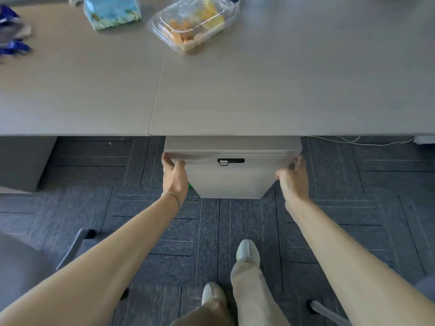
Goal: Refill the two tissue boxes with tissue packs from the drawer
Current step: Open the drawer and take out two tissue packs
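A beige drawer cabinet stands under the front edge of the desk, with a black lock on its top drawer front. My left hand grips the left top corner of that drawer front, fingers curled over its edge. My right hand grips the right top corner the same way. The drawers look closed, so nothing inside shows. A light blue patterned tissue box stands at the desk's far left, cut off by the top edge of the frame.
The grey desk carries a clear plastic box of cut fruit and blue wrappers at far left. White cables lie on the carpet right of the cabinet. Office chair parts sit lower left and lower right. My feet stand before the cabinet.
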A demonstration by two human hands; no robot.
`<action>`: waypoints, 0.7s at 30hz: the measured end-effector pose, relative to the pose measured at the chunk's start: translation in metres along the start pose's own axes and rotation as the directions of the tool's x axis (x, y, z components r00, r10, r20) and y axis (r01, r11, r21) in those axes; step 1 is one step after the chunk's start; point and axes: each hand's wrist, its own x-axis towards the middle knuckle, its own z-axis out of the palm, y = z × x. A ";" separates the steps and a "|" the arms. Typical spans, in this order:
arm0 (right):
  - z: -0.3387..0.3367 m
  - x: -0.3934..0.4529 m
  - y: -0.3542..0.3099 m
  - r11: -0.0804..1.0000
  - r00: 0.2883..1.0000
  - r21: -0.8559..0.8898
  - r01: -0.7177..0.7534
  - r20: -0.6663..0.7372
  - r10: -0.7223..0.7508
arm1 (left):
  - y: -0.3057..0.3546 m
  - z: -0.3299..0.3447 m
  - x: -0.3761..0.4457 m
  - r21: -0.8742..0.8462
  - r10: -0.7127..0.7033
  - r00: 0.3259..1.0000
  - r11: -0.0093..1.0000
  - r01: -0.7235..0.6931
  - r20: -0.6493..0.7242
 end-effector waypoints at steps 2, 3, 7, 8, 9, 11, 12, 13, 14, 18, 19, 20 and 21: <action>-0.002 -0.005 -0.001 1.000 1.000 -0.021 0.004 0.017 -0.004 | 0.002 -0.002 -0.001 0.018 -0.013 1.000 1.000 0.012 0.013; -0.003 -0.007 -0.002 1.000 1.000 -0.027 0.003 0.022 -0.002 | 0.002 -0.002 -0.003 0.025 -0.015 1.000 1.000 0.014 0.011; -0.014 -0.024 0.008 0.999 1.000 -0.039 -0.010 0.014 0.010 | -0.012 -0.004 -0.021 0.037 -0.044 0.998 0.998 0.045 -0.040; -0.017 -0.032 0.010 1.000 1.000 -0.029 -0.005 0.006 0.005 | -0.015 -0.005 -0.027 0.026 -0.055 0.996 0.998 0.056 -0.069; -0.019 -0.040 0.011 0.999 1.000 -0.037 -0.013 -0.020 0.012 | -0.015 -0.006 -0.034 0.001 -0.073 0.992 0.997 0.073 -0.100; -0.022 -0.051 0.008 0.985 0.987 -0.147 -0.088 -0.149 0.066 | -0.009 -0.007 -0.046 -0.036 -0.134 0.978 0.991 0.130 -0.160; -0.025 -0.053 0.006 0.961 0.972 -0.233 -0.151 -0.210 0.102 | -0.005 -0.006 -0.051 0.008 -0.167 0.970 0.985 0.171 -0.175; -0.027 -0.054 0.002 0.921 0.962 -0.333 -0.202 -0.244 0.123 | 0.002 -0.005 -0.057 0.155 -0.177 0.966 0.966 0.207 -0.188; -0.030 -0.056 0.001 0.875 0.963 -0.437 -0.211 -0.245 0.110 | 0.009 -0.004 -0.065 0.387 -0.135 0.969 0.899 0.207 -0.205; -0.039 -0.079 0.011 0.597 0.938 -0.779 0.192 -0.033 -0.345 | 0.004 0.002 -0.090 0.867 0.347 0.909 0.351 -0.354 0.231; -0.040 -0.084 0.018 0.501 0.896 -0.814 0.294 0.052 -0.442 | -0.002 0.003 -0.096 0.826 0.362 0.864 0.315 -0.467 0.350; -0.042 -0.089 0.022 0.436 0.871 -0.834 0.338 0.102 -0.481 | -0.008 0.003 -0.102 0.782 0.355 0.842 0.341 -0.521 0.406; -0.044 -0.093 0.023 0.396 0.867 -0.851 0.345 0.127 -0.482 | -0.013 0.000 -0.109 0.757 0.345 0.835 0.368 -0.540 0.429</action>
